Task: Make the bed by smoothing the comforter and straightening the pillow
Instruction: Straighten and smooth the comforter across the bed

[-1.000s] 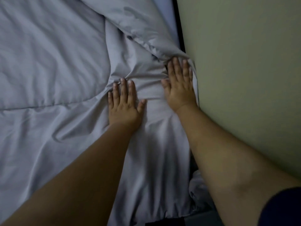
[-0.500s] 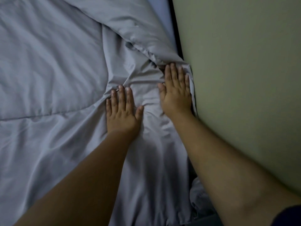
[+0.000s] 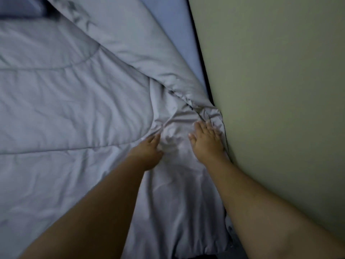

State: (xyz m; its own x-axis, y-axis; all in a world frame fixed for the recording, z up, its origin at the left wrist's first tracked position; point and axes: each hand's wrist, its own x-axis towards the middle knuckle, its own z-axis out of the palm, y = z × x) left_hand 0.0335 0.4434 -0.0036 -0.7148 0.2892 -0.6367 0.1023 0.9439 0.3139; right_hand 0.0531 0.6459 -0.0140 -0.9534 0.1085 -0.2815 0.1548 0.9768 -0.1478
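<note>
A grey quilted comforter (image 3: 65,109) covers the bed, with a folded-back flap (image 3: 130,40) running diagonally toward the wall. My left hand (image 3: 147,149) sits at a bunched ridge of the comforter, its fingers curled into the fold and partly hidden by the fabric. Beside the wall, my right hand (image 3: 207,141) lies flat on the comforter with its fingers apart, just below the crumpled corner (image 3: 209,113). Between the two hands the cloth is wrinkled. A dark blue pillow corner (image 3: 18,8) shows at the top left.
A pale green wall (image 3: 270,90) stands close along the right side of the bed. A strip of blue sheet (image 3: 173,34) and a narrow dark gap (image 3: 197,45) run between the flap and the wall. The comforter's hem (image 3: 186,247) hangs at the near edge.
The view has pulled back and upward, revealing the pillow corner. My left hand went from flat with spread fingers to curled into a fold. My right hand has stayed flat by the wall.
</note>
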